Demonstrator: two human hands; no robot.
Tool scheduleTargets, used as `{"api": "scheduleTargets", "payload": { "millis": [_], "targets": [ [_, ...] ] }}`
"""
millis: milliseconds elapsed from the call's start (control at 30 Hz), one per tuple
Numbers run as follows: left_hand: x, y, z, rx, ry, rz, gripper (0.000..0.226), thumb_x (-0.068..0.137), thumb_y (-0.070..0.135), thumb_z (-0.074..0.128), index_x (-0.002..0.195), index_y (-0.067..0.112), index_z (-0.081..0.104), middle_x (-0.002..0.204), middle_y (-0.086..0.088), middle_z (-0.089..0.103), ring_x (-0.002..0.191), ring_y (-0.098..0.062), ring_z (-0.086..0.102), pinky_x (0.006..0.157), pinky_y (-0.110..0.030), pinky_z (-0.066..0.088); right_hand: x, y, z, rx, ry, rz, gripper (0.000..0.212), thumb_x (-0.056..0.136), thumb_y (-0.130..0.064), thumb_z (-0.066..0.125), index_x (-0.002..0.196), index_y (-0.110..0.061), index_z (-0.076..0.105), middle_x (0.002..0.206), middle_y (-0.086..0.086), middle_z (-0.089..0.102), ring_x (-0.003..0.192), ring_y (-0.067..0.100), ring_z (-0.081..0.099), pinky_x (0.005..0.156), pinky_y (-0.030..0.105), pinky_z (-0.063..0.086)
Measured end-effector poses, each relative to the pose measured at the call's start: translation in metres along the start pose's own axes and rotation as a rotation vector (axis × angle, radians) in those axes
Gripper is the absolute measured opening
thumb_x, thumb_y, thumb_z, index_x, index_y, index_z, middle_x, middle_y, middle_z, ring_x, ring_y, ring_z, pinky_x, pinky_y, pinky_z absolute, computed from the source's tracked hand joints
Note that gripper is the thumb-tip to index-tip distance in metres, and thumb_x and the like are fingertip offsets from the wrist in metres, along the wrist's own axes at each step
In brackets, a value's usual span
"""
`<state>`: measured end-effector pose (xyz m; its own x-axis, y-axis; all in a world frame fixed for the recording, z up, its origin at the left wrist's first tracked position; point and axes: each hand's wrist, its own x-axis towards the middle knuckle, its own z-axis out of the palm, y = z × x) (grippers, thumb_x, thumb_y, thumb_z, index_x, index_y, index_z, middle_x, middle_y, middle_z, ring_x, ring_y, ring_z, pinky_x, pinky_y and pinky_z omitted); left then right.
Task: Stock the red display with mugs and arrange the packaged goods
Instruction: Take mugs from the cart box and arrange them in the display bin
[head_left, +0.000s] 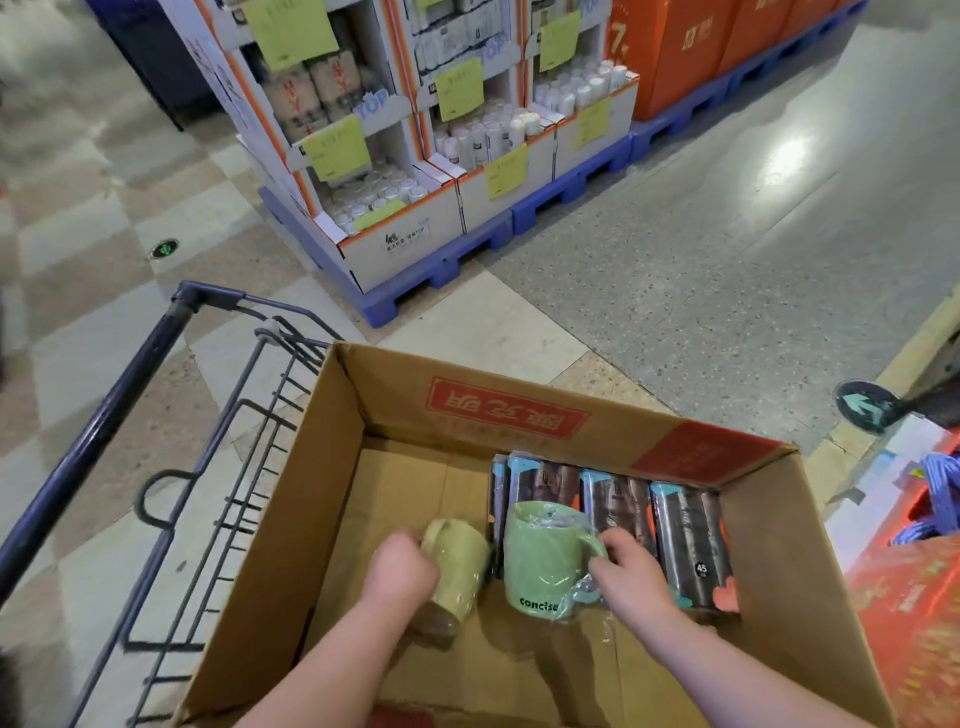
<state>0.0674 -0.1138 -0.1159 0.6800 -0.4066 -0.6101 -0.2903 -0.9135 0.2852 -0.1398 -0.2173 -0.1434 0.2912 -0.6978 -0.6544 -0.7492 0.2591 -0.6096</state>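
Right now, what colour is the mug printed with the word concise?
The mug is light green, with black lettering; the head view shows it.

In an open cardboard box (384, 400) by a blue cart (104, 413), the left grip (400, 569) curls round a tilted yellow-green mug (457, 577). The right grip (631, 571) holds the handle of a plastic-wrapped green mug (543, 556), just beside dark packaged goods (685, 540).

Matt cardboard box (332, 467), film-wrapped glossy mugs (540, 556)
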Motion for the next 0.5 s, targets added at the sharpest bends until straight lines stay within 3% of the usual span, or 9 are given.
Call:
{"api": "scheduleTargets", "payload": {
  "millis": [100,200,267,367,500],
  "targets": [
    [-0.02,-0.006,-0.011,-0.092,0.017,0.033,0.049,0.089,0.006,0.047,0.138,0.009,0.045,0.126,-0.01,0.058,0.107,-0.024,0.057,0.084,-0.031,0.051,-0.025,-0.008,-0.002,0.075,0.02,-0.034,0.016,0.089,-0.007,0.047,0.09,-0.022,0.053,0.081,0.0,0.06,0.069,0.016,0.057,0.064,0.028,0.04],
    [-0.044,-0.011,-0.02,-0.19,0.053,0.131,0.045,0.09,0.006,0.049,0.134,0.009,0.048,0.119,-0.009,0.059,0.092,-0.016,0.055,0.067,-0.02,0.044,-0.051,-0.011,-0.006,0.087,0.073,-0.065,0.018,0.089,-0.006,0.047,0.095,-0.021,0.054,0.086,0.0,0.06,0.074,0.014,0.056,0.068,0.031,0.045],
    [-0.063,-0.013,-0.025,-0.253,0.08,0.201,0.037,0.09,0.009,0.051,0.127,0.009,0.051,0.107,-0.005,0.061,0.081,-0.011,0.055,0.055,-0.017,0.04,-0.07,-0.012,-0.008,0.112,0.103,-0.088,0.019,0.089,-0.004,0.047,0.099,-0.018,0.056,0.088,0.0,0.059,0.073,0.012,0.055,0.059,0.028,0.043],
    [-0.09,-0.017,-0.033,-0.342,0.113,0.289,0.021,0.091,0.011,0.052,0.111,0.011,0.056,0.089,0.001,0.059,0.075,-0.009,0.055,0.053,-0.02,0.039,-0.101,-0.013,-0.011,0.136,0.162,-0.135,0.015,0.09,-0.005,0.047,0.095,-0.016,0.055,0.089,0.006,0.061,0.069,0.014,0.053,0.058,0.027,0.039],
    [-0.125,-0.027,-0.041,-0.451,0.125,0.362,0.006,0.09,0.011,0.052,0.09,0.016,0.055,0.088,-0.005,0.061,0.075,-0.014,0.057,0.056,-0.025,0.042,-0.142,-0.01,-0.014,0.186,0.245,-0.17,0.015,0.09,-0.007,0.048,0.096,-0.018,0.055,0.088,0.007,0.063,0.064,0.015,0.053,0.051,0.024,0.038]
  ]
}}
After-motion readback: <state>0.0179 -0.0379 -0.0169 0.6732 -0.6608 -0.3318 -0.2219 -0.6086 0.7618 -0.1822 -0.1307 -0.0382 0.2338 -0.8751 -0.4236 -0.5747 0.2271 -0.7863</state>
